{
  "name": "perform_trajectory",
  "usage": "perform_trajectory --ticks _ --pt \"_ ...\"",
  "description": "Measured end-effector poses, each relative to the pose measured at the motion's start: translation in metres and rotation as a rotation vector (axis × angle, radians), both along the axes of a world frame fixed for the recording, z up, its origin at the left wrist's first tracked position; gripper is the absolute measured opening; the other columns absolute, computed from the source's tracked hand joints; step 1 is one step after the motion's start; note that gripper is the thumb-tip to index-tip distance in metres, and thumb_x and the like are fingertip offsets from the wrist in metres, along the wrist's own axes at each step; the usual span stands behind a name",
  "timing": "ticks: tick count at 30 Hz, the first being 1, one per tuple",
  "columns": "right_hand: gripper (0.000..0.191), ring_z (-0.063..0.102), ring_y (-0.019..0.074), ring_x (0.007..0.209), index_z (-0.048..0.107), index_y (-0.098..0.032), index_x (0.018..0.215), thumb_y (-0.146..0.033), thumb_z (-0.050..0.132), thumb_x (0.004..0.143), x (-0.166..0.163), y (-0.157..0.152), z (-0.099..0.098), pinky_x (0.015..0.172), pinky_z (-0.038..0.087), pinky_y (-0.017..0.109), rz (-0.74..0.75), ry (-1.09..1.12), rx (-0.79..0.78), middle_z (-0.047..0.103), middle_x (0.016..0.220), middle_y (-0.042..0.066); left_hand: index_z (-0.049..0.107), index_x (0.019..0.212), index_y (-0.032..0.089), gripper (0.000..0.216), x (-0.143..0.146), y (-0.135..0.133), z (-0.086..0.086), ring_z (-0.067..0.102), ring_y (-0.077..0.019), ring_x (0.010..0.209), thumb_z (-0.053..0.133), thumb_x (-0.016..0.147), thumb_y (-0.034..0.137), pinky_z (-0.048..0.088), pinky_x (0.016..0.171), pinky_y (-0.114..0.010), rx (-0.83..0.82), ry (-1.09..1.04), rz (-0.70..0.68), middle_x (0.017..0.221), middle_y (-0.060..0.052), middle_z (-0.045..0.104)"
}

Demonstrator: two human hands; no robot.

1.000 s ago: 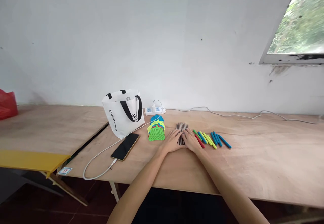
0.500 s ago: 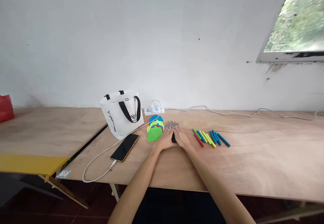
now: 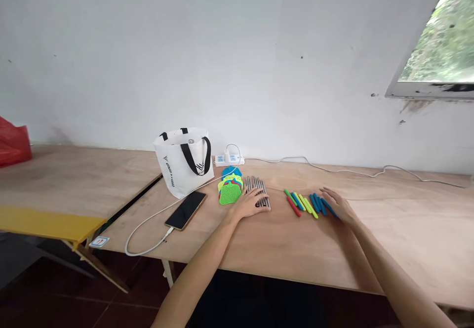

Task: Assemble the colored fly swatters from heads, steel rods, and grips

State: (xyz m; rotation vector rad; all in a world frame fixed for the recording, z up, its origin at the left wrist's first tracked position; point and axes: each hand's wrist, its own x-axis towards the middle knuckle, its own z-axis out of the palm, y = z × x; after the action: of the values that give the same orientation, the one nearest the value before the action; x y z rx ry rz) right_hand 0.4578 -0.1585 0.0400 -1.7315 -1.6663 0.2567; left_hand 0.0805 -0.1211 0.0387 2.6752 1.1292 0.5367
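A row of slim, silvery-grey sticks (image 3: 255, 184) lies side by side in the middle of the table. My left hand (image 3: 251, 204) rests over their near part with its fingers apart, hiding some of them. To the right is a row of thicker coloured sticks: a red stick (image 3: 294, 206), a green one, yellow sticks (image 3: 310, 208) and several blue sticks (image 3: 316, 202). At the right end of that row, my right hand (image 3: 338, 206) has its fingers stretched out beside the rightmost blue stick. Whether those fingers touch it I cannot tell.
Perforated green, yellow, red and blue flat pieces (image 3: 230, 193) overlap left of my left hand. Further left are a charging phone (image 3: 185, 210), its white cable and a white tote bag (image 3: 181, 170). A power strip (image 3: 229, 159) sits by the wall.
My right hand has left the silvery sticks and moved right to the blue sticks. My left hand stays at the silvery sticks, more of which now show. The view has shifted slightly.
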Motion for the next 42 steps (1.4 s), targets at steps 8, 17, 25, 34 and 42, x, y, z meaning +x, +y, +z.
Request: perform_trajectory --ticks 8,17,25,34,42 --pt "0.062 0.049 0.0253 0.14 0.063 -0.019 0.137 -0.054 0.028 0.1 -0.023 0.013 -0.03 0.119 0.035 0.042 0.193 -0.135 -0.092 0.056 0.149 0.01 0.054 0.139 0.025 0.058 0.015 -0.011 -0.003 0.034 -0.0299 0.149 0.055 0.094 0.062 0.013 0.126 -0.055 0.057 -0.006 0.061 0.155 -0.009 0.048" --pt "0.05 0.057 0.0269 0.131 0.061 -0.031 0.14 -0.048 0.032 0.103 -0.088 0.021 -0.03 0.105 0.048 0.042 0.106 -0.29 -0.133 0.052 0.153 0.006 0.029 0.155 0.011 0.083 0.093 -0.028 -0.018 0.022 -0.0372 0.154 0.046 0.095 0.067 0.02 0.124 -0.053 0.059 0.037 0.045 0.163 -0.023 0.03" --pt "0.05 0.053 0.0274 0.136 0.056 -0.026 0.145 -0.037 0.03 0.103 -0.124 0.029 -0.03 0.105 0.047 0.043 0.005 -0.311 -0.149 0.048 0.156 0.009 0.025 0.158 0.011 0.074 0.085 0.005 -0.007 0.02 -0.0328 0.155 0.048 0.097 0.046 0.022 0.125 -0.045 -0.097 0.192 -0.129 0.166 -0.017 0.026" --pt "0.06 0.051 0.0252 0.138 0.05 -0.023 0.15 -0.048 0.019 0.105 -0.108 0.023 -0.026 0.109 0.045 0.04 -0.013 -0.2 -0.127 0.046 0.157 0.007 0.038 0.149 0.013 0.058 0.062 -0.014 0.001 0.048 -0.0389 0.136 0.051 0.097 0.035 0.025 0.119 -0.06 0.097 0.173 0.12 0.145 -0.023 0.051" --pt "0.062 0.037 0.0203 0.149 0.048 -0.018 0.15 -0.048 0.016 0.106 -0.122 0.03 -0.034 0.119 0.033 0.036 0.039 -0.243 -0.145 0.043 0.159 0.007 0.047 0.138 0.017 0.042 0.063 -0.009 0.006 0.055 -0.0328 0.13 0.056 0.099 0.029 0.032 0.115 -0.053 0.135 0.157 0.107 0.135 -0.017 0.061"
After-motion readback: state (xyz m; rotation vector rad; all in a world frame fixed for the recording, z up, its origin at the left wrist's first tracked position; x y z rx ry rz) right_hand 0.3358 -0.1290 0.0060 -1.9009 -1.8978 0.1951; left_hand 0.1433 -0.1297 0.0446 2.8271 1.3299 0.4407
